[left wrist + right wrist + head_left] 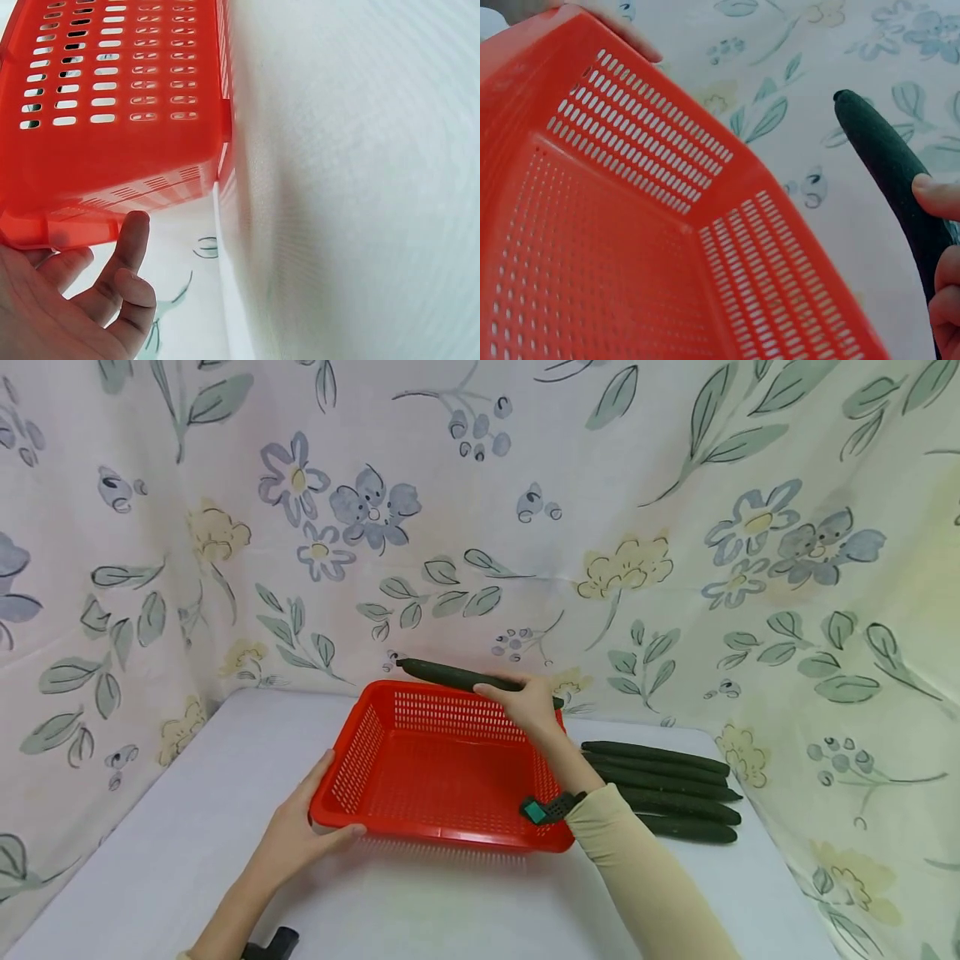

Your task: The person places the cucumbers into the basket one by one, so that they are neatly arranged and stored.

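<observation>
A red plastic basket (pixel 442 777) with slotted walls stands on the white table, and its inside shows bare. My left hand (pixel 296 827) holds the basket's left rim, thumb over the front corner; in the left wrist view the fingers (pixel 133 240) lie along the outer wall. Above the far rim, my right hand (pixel 528 702) grips a long dark green cucumber (pixel 442 673), which lies nearly level with one end pointing left. The right wrist view shows the cucumber (pixel 877 139) apart from the basket, thumb and fingers around it.
Several more cucumbers (pixel 663 781) lie side by side on the table, right of the basket, partly behind my right forearm. A floral cloth (pixel 480 527) hangs behind and beside the white table (pixel 187 793). Each wrist wears a black strap (pixel 562 806).
</observation>
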`<state>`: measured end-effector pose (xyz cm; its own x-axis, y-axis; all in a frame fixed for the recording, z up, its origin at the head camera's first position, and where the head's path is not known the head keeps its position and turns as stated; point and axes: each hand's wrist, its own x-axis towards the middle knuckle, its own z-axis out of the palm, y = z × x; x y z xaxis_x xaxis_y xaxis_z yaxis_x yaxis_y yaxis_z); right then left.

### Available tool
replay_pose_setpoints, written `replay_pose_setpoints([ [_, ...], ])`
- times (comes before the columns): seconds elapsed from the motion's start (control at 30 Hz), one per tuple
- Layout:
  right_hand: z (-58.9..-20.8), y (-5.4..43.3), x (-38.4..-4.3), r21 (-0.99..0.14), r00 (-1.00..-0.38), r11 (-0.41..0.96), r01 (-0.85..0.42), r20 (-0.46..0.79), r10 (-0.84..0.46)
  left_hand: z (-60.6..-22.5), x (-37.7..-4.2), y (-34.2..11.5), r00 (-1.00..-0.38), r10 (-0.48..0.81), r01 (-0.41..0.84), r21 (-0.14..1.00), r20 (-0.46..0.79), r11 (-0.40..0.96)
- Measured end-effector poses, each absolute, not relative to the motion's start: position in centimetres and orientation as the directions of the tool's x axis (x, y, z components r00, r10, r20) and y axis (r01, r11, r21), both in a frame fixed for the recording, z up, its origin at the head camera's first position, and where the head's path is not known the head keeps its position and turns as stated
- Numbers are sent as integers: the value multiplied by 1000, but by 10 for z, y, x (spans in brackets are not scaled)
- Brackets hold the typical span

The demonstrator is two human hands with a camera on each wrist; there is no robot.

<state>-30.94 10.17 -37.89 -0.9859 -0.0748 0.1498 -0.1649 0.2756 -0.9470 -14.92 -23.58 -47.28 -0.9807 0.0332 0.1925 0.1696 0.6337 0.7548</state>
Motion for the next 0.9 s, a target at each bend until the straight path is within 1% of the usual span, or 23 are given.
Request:
replay_pose_setpoints([
  [0.17,-394,88,-313,-942,-989,304,-141,124,-75,-476,-147,-234,-981,38,174,766,192,619],
  [0.37,-408,75,-318,-952,-998,301,-61,54,-29,-475,-148,-234,-981,37,172,763,191,623],
  [0.67,-433,61,-322,-930,-999,368,3,-15,-29,-472,-149,-235,-982,35,167,759,187,629],
  [0.9,-448,59,-323,-910,-991,393,131,-129,32,-470,-148,-235,-984,35,158,765,175,625],
])
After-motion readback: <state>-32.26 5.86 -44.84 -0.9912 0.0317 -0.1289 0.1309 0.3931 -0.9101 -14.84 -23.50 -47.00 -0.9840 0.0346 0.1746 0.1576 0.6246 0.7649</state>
